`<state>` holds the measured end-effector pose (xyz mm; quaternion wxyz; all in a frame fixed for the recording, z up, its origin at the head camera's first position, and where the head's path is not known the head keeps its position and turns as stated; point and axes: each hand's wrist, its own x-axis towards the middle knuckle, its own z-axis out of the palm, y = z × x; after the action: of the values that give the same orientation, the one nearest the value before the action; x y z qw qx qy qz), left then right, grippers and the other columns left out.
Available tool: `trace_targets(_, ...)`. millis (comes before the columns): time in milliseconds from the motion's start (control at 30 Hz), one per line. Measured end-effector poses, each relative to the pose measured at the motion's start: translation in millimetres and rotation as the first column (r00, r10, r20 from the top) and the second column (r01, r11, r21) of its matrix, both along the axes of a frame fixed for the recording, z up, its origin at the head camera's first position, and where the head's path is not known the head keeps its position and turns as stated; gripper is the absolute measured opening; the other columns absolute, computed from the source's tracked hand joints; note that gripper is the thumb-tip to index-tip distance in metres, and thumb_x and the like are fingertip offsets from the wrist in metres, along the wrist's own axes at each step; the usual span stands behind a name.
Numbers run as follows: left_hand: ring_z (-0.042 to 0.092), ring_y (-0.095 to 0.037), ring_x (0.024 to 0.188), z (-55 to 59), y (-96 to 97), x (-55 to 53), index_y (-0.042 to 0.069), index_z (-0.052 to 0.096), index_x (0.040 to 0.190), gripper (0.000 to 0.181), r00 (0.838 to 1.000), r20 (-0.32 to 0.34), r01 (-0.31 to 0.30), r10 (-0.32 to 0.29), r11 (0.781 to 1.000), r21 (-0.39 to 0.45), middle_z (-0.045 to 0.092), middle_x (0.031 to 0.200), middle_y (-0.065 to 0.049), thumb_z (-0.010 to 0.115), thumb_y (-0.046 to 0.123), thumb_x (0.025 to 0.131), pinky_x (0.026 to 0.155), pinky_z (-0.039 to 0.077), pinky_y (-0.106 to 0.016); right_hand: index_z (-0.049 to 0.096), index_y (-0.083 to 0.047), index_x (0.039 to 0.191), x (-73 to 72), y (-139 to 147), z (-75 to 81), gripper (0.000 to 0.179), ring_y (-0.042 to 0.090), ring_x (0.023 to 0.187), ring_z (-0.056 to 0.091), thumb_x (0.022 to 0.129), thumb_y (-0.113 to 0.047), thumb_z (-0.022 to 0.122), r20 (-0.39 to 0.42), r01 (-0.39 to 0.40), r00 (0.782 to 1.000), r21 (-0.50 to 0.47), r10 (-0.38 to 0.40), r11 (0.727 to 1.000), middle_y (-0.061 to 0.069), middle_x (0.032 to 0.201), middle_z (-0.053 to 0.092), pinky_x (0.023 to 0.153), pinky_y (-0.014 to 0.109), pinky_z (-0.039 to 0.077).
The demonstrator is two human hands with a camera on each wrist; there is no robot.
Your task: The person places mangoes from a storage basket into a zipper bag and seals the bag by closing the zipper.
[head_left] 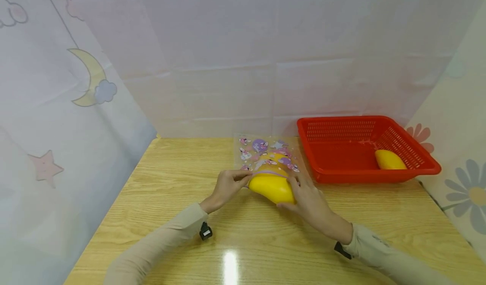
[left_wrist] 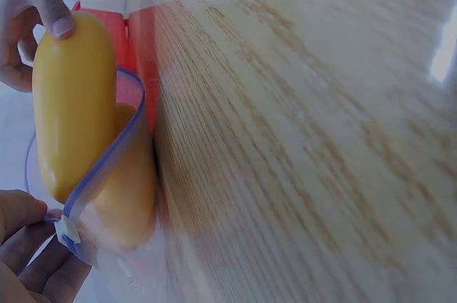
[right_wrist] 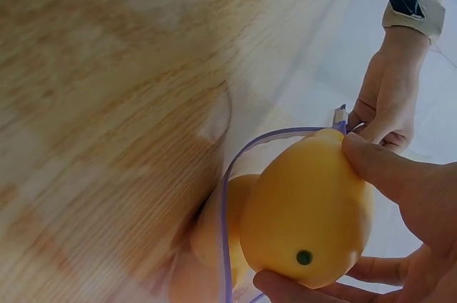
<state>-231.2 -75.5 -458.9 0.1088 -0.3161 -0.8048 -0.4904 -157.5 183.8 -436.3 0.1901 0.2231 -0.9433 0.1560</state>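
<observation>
My right hand (head_left: 312, 198) grips a yellow toy mango (head_left: 273, 187) with a small green stem mark, thumb and fingers on either side. The mango's far end is in the mouth of a clear zip bag (head_left: 247, 152) printed with purple and pink cartoons. At the bag's left corner, my left hand (head_left: 229, 186) pinches the purple-edged rim by the white slider (left_wrist: 68, 231). Inside the bag lies another yellow mango (left_wrist: 128, 203), seen through the plastic. The bag's mouth gapes around the held mango in both wrist views.
A red plastic basket (head_left: 317, 160) stands at the back right of the wooden table (head_left: 182, 158), with one more yellow mango (head_left: 390, 160) in its right side. Printed cloth (head_left: 216, 57) hangs behind the table and along both sides.
</observation>
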Motion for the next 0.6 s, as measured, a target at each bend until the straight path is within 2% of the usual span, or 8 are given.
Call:
trace_targets(167,0.072,-0.024,0.095,-0.6,-0.8,0.1,-0.005,0.073,0.109,0.018,1.0,-0.009,0.008,-0.008,1.0,0.008,0.072,0.107,-0.015,0.068,0.001,0.093,0.079,0.057,-0.022,0.054,-0.003,0.113,-1.1,-1.7,-2.8,0.067,0.036,0.093,0.059,0.07,-0.041,0.09,-0.022,0.005,1.0,0.01,-0.005,1.0,0.022,0.119,0.053,0.051,0.045,0.059)
trace_targets(433,0.071,-0.023,0.096,-1.5,-0.7,-0.3,-0.005,0.074,0.108,0.017,1.0,-0.017,0.006,-0.005,1.0,0.013,0.072,0.107,-0.013,0.068,0.0,0.093,0.08,0.057,-0.022,0.059,-0.001,0.118,-0.9,-4.5,-4.4,0.068,0.043,0.099,0.058,0.07,-0.036,0.091,-0.08,0.033,0.996,0.036,-0.03,0.999,0.024,0.115,0.054,0.05,0.049,0.058)
trace_targets(600,0.072,-0.023,0.094,-2.4,-0.4,0.0,-0.005,0.074,0.107,0.016,1.0,-0.013,-0.001,0.001,1.0,0.006,0.073,0.106,-0.013,0.068,0.0,0.093,0.079,0.057,-0.022,0.06,0.003,0.12,0.1,-6.4,-3.3,0.07,0.047,0.1,0.057,0.069,-0.032,0.093,-0.108,0.02,0.994,0.073,-0.012,0.997,0.028,0.116,0.053,0.051,0.048,0.059)
